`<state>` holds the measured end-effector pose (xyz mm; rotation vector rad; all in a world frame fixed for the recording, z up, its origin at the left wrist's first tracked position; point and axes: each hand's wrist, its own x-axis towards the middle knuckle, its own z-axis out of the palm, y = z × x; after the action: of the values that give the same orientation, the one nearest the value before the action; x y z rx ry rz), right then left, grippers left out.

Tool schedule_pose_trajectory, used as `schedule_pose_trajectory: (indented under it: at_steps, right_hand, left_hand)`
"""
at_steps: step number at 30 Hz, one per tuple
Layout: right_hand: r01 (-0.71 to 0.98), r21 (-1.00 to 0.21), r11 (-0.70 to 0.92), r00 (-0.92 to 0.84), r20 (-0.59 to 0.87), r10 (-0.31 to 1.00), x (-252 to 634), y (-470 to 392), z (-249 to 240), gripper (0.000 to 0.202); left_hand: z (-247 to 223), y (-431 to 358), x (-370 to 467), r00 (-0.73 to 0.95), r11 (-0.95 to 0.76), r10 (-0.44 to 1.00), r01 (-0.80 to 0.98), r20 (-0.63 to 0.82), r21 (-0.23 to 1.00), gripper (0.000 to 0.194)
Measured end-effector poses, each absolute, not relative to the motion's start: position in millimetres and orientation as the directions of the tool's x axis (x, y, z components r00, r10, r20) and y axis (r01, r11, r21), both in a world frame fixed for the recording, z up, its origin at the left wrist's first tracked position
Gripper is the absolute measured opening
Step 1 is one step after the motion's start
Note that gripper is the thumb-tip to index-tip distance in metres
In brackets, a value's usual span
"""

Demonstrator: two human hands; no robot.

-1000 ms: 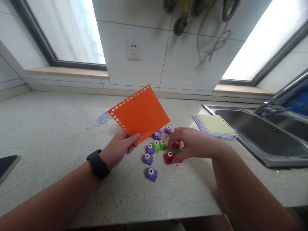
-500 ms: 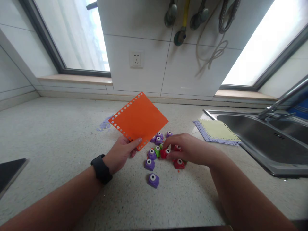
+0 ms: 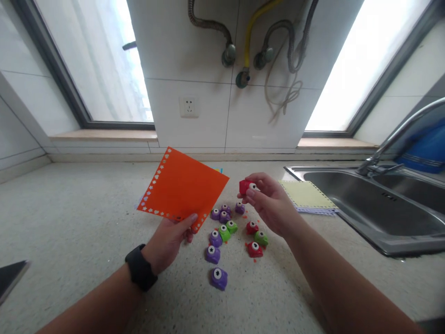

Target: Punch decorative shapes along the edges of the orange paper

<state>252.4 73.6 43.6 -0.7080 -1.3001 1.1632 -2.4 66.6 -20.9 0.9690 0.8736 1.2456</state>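
My left hand point(image 3: 172, 239) pinches the lower corner of an orange sheet of paper point(image 3: 182, 185), thumb on top. Small shapes are punched along its left and lower edges and begin up the right one. Raised above the counter, my right hand point(image 3: 269, 202) grips a red craft punch point(image 3: 246, 187) with a white button between thumb and fingers. Below, several purple craft punches point(image 3: 218, 278) stand in a loose column, with green craft punches point(image 3: 224, 233) beside them. To the right sit two red craft punches point(image 3: 255, 249) and a green craft punch point(image 3: 261, 238).
A stack of punched pale yellow and lilac sheets point(image 3: 308, 195) lies against the steel sink point(image 3: 365, 208) on the right. Orange paper bits are scattered among the punches. A tap point(image 3: 399, 134) rises over the sink. A dark flat edge point(image 3: 12, 278) shows at the far left.
My right hand has lifted the red punch off the counter, up and away from the others. The orange sheet has turned and shifted left in my left hand. The view has tilted up slightly.
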Motion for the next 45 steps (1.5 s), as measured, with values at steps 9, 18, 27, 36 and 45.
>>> schedule_pose_trajectory:
  at_steps: [9,18,27,36,45]
  right_hand:
    - [-0.269,-0.800,0.536,-0.055,0.568,0.821,235.3,62.3,37.5,0.050]
    - [-0.258,-0.736,0.626,-0.084,0.662,0.744,225.0,55.7,32.5,0.045]
    - [-0.266,-0.737,0.621,-0.083,0.659,0.747,225.5,53.6,35.6,0.045]
    - [-0.232,-0.731,0.642,-0.115,0.676,0.728,225.4,54.2,34.7,0.044]
    - [-0.210,-0.763,0.611,-0.133,0.641,0.756,225.6,53.5,34.9,0.044]
  left_hand:
    - [-24.8,64.1,-4.2,0.116,0.043,0.993,-0.290,-0.009,0.956,0.034]
    - [-29.5,63.1,-6.3,0.115,0.058,0.993,-0.255,-0.029,0.965,0.034]
    - [-27.6,61.5,-5.0,0.136,0.038,0.991,-0.219,-0.008,0.975,0.034]
    - [-25.7,61.0,-3.6,0.130,0.026,0.991,-0.214,0.002,0.976,0.034]
    - [-25.6,61.8,-3.4,0.125,0.020,0.992,-0.204,0.006,0.979,0.034]
